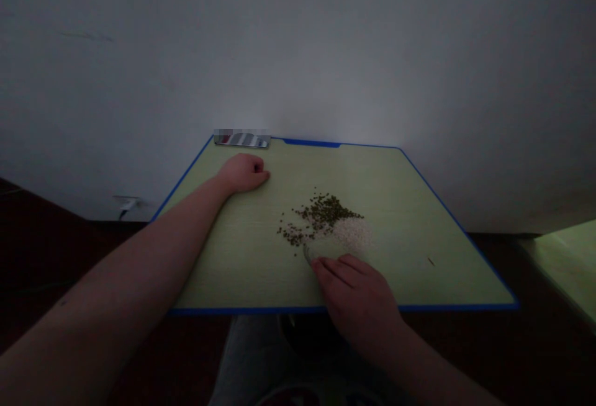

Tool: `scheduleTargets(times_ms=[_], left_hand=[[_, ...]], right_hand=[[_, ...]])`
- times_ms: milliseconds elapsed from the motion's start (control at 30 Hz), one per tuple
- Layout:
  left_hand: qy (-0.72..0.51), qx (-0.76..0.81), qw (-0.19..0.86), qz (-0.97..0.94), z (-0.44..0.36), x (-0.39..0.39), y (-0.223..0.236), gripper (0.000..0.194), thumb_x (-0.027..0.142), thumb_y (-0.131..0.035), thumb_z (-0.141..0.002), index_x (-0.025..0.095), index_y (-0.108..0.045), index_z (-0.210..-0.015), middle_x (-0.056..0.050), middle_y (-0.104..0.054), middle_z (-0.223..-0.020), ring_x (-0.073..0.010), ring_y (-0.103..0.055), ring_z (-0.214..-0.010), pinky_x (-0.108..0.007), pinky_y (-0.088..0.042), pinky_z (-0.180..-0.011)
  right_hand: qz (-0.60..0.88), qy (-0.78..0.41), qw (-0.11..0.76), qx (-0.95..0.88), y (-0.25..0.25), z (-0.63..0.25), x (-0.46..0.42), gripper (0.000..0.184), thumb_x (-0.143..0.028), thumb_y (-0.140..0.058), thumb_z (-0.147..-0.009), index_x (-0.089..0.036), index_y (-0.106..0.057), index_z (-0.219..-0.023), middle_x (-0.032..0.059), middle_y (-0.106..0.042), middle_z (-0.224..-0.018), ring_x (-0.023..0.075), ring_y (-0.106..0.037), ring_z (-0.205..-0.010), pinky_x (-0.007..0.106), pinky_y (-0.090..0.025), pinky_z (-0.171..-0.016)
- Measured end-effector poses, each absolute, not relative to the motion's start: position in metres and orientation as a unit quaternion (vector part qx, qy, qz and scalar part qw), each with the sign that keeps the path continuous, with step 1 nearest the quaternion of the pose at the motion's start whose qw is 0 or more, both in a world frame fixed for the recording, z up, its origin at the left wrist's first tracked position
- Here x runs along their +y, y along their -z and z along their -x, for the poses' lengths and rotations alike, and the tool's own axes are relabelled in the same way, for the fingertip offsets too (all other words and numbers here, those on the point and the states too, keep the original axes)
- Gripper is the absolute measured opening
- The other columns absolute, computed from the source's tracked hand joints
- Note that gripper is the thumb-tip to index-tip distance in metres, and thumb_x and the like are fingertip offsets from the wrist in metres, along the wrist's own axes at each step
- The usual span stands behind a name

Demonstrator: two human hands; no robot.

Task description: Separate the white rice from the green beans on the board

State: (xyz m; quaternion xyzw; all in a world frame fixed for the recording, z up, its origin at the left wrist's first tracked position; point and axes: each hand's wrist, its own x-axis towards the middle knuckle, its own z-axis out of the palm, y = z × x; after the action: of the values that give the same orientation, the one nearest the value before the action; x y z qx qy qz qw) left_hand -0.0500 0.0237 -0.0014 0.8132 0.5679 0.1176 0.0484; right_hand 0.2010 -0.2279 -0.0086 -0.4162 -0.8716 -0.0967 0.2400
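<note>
Grasping a clear, curved-edged piece point(307, 254), mostly hidden by its fingers, the right hand point(358, 288) is low in the frame, right of centre. The left hand point(243, 173), left of centre, is curled into a loose fist on the table point(419, 207); whether it encloses anything cannot be told. Between the hands, near the middle of the frame, dark beans point(328, 210) lie scattered, touching pale grains point(354, 232) on their right. A phone-like slab point(242, 140) lies farther up, at the table's upper-left corner.
</note>
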Motion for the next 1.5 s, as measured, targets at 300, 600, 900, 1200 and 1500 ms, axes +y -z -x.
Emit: scheduleTargets(times_ms=[300,600,900,1200,1500], left_hand=[[-0.115,0.569,0.046,-0.813,0.049,0.024,0.000,0.028,0.046,-0.053,-0.076,0.021,-0.056,-0.063,-0.003,-0.057,-0.059,-0.0164,-0.047,-0.060,-0.031,-0.032,-0.056],[-0.116,0.570,0.051,-0.812,0.049,0.024,0.001,0.028,0.046,-0.054,-0.076,0.021,-0.059,-0.064,-0.004,-0.059,-0.061,-0.0172,-0.049,-0.060,-0.031,-0.034,-0.057],[-0.112,0.573,0.044,-0.811,0.049,0.025,0.001,0.029,0.047,-0.054,-0.076,0.021,-0.059,-0.064,-0.004,-0.059,-0.061,-0.0171,-0.049,-0.061,-0.031,-0.034,-0.057],[-0.114,0.572,0.042,-0.812,0.050,0.023,0.000,0.030,0.047,-0.053,-0.076,0.021,-0.055,-0.062,-0.003,-0.058,-0.060,-0.0167,-0.048,-0.059,-0.031,-0.031,-0.055],[-0.113,0.571,0.047,-0.812,0.050,0.024,0.001,0.029,0.046,-0.053,-0.076,0.021,-0.057,-0.063,-0.003,-0.056,-0.060,-0.0172,-0.048,-0.059,-0.032,-0.032,-0.056]], right_hand=[[0.393,0.082,0.249,-0.881,0.008,-0.195,-0.226,0.031,-0.005,-0.047,-0.091,-0.009,-0.070,-0.111,0.0121,-0.077,-0.093,0.0213,-0.064,-0.078,0.035,-0.056,-0.071],[0.385,0.079,0.271,-0.879,0.009,-0.193,-0.220,0.026,-0.006,-0.054,-0.091,-0.006,-0.071,-0.110,0.0129,-0.077,-0.094,0.0208,-0.066,-0.080,0.034,-0.057,-0.074],[0.374,0.067,0.272,-0.884,0.010,-0.188,-0.220,0.026,-0.009,-0.050,-0.095,-0.009,-0.070,-0.110,0.0107,-0.077,-0.093,0.0205,-0.065,-0.077,0.034,-0.058,-0.072],[0.386,0.065,0.290,-0.873,0.008,-0.186,-0.216,0.022,-0.008,-0.055,-0.092,-0.008,-0.071,-0.108,0.0111,-0.077,-0.092,0.0209,-0.066,-0.078,0.033,-0.057,-0.073],[0.371,0.061,0.299,-0.877,0.007,-0.187,-0.218,0.026,-0.009,-0.048,-0.096,-0.008,-0.072,-0.105,0.0104,-0.078,-0.091,0.0207,-0.066,-0.075,0.034,-0.057,-0.070]])
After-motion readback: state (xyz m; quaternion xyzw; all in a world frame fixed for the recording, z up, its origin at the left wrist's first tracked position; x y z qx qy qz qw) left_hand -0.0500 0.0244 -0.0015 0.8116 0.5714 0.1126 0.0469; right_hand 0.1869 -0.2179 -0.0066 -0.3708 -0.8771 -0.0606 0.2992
